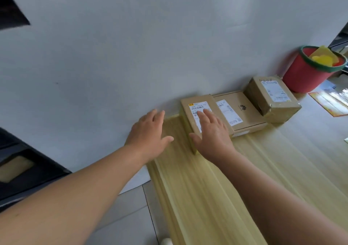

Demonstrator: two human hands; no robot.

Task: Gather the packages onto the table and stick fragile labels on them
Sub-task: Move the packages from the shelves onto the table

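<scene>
The leftmost package [196,108], long axis up-frame, is overlapped by the spread, empty right hand [212,135]; the open left hand [150,131] is held just left.

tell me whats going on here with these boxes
A person reaches over a wooden table with both bare hands. The right hand lies flat on the nearest box; the left hand hovers open beside it. A flat box and a taped box sit further along the wall, with a red bucket past them.
</scene>
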